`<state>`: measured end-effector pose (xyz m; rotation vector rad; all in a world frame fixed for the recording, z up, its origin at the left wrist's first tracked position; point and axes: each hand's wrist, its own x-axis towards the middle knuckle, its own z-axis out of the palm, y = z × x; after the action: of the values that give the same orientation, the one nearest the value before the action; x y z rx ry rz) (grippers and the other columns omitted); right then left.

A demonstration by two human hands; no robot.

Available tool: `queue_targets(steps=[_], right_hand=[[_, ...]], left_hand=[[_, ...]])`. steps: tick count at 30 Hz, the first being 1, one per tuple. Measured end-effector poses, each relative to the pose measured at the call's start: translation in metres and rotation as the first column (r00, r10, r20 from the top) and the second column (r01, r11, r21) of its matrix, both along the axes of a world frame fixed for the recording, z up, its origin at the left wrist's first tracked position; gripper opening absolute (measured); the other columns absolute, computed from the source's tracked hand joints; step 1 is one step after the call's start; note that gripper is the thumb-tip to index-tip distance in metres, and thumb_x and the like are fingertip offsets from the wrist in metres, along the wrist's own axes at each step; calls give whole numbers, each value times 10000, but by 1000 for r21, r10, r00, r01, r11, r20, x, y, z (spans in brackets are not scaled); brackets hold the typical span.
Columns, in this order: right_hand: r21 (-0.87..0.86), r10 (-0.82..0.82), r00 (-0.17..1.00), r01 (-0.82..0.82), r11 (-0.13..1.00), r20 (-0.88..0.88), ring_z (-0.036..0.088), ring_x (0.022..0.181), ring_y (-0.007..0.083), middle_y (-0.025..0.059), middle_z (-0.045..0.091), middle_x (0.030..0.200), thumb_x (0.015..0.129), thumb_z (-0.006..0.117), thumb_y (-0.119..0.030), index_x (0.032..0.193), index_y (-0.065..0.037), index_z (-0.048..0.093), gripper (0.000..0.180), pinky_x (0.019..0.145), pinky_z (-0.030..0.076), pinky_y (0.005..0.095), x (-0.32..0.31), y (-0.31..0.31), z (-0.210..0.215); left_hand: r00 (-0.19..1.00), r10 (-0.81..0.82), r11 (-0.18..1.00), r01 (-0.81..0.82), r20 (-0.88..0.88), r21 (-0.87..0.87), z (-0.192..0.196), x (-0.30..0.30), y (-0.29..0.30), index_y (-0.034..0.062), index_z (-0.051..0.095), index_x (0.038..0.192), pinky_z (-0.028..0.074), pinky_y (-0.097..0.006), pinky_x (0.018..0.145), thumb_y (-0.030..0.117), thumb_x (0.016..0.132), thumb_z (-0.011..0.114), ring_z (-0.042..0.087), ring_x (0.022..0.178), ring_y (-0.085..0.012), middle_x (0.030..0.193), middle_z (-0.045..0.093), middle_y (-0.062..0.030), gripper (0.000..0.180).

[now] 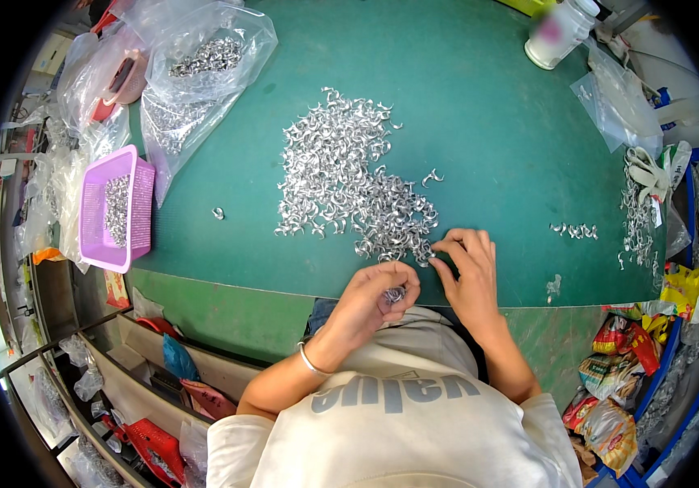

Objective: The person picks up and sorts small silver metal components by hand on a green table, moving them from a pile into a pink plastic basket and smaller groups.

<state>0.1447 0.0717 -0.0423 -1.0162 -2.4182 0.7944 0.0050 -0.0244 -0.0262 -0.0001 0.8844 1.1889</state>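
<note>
Green matting (480,106) covers the bench, with a heap of small silver metal clips (341,175) at centre frame. At lower centre, the left hand (370,301) is curled closed around a few clips, while the right hand (467,272) pinches pieces at the heap's lower edge. At left sits a pink basket (142,207); clear bags (203,57) lie upper left.

Clear plastic bags (203,57) far left; colourful snack packets (622,366) lower right; white bottle (559,31), blurred label.
</note>
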Motion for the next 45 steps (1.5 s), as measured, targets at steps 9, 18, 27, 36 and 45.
queue_targets(steps=[9,18,27,36,45], right_hand=[[-170,-108,957,64,983,-268,529,688,243,97,592,760,663,637,49,774,-4,578,137,631,414,320,8,0,8],[-220,-82,911,-10,975,-403,549,704,224,101,603,767,659,652,51,787,13,604,141,625,433,290,4,-6,24],[-483,-189,852,-83,872,-488,532,737,163,79,596,779,701,635,54,813,25,608,119,641,420,257,5,-12,26],[-698,-334,778,-181,693,-533,535,730,123,87,600,812,778,578,49,877,56,588,99,662,421,235,7,-16,27],[-907,-511,750,-370,202,-420,560,708,117,70,613,783,836,549,-63,900,30,601,124,675,443,239,10,-12,23]], left_hand=[[862,52,996,-12,-504,84,-4,11,1,12,561,967,277,-149,458,101,838,558,376,576,-5,704,493,28,158],[892,26,993,30,-451,117,2,13,13,-1,586,935,272,-154,451,69,810,592,383,566,-2,755,547,15,144],[950,73,990,-33,-304,136,4,12,6,2,603,909,276,-156,450,100,813,606,382,544,3,761,566,14,137],[654,107,993,-35,-749,111,2,6,12,-19,590,990,377,-178,539,69,798,603,460,651,-29,768,589,-15,213],[798,96,939,126,-595,320,17,2,12,-15,606,958,405,-175,589,43,797,589,504,698,-43,795,596,-12,172]])
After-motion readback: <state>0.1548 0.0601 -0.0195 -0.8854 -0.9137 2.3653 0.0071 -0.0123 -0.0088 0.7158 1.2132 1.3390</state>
